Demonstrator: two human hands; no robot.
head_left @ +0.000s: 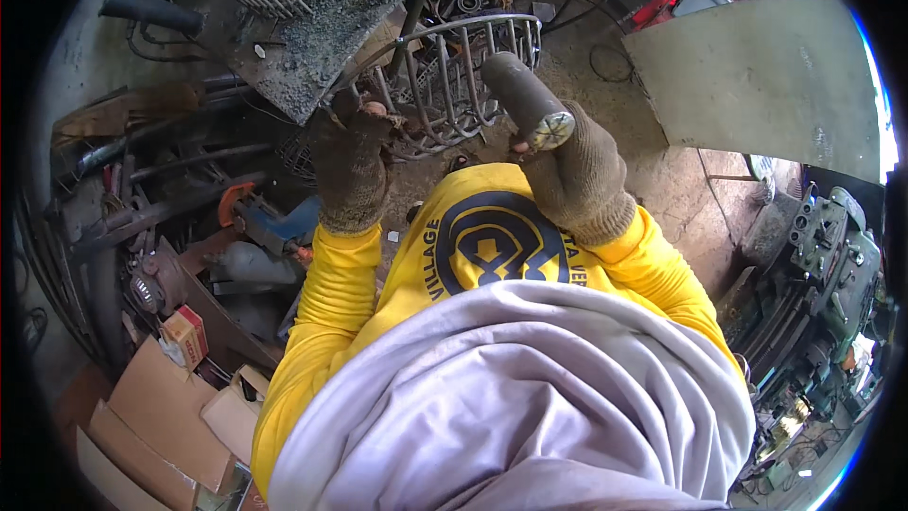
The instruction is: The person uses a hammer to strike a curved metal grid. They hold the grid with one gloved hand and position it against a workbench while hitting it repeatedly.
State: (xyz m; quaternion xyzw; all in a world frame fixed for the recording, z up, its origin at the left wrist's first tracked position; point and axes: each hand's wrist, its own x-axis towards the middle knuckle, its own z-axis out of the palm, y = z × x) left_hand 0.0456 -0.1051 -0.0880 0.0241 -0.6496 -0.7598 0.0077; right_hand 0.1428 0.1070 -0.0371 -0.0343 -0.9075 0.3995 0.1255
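Note:
My right hand [579, 170], in a brown knit glove, is closed around a thick dark metal cylinder [518, 90]. Crossed marks show on the cylinder's pale near end, and it tilts away toward the far left. In the same kind of glove, darker with dirt, my left hand [350, 166] grips the near left end of a curved metal basket frame [454, 85]. A bare fingertip shows at the top of that glove. The frame is made of bent rods with several upright bars, and its far right end lies just beyond the cylinder.
A dirty metal worktable [312, 33] stands at the far left with several short rods [270, 5] on it. Scrap metal and cardboard boxes [165, 407] crowd the left. A large grey sheet panel [757, 85] leans at the right, above a greenish machine [823, 255].

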